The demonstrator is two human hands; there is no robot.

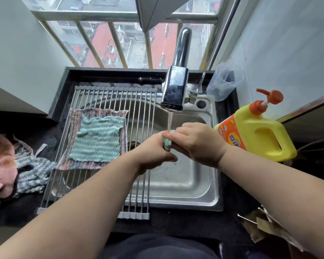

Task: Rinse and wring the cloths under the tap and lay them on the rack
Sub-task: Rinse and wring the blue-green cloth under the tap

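Cloth (166,142), bunched under the tap's (173,90) stream, is gripped by curled fingers (178,132) of both hands.

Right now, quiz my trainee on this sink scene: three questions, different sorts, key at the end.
1. True or false: water from the tap falls on the bunched green cloth that the left hand and right hand both grip.
2. What lies directly under the flat green striped cloth on the rack? A) bare rods only B) a multicoloured striped cloth C) a sponge
3. Fill in: the yellow pump bottle stands to the ___ of the sink.
Key: 1 true; 2 B; 3 right.
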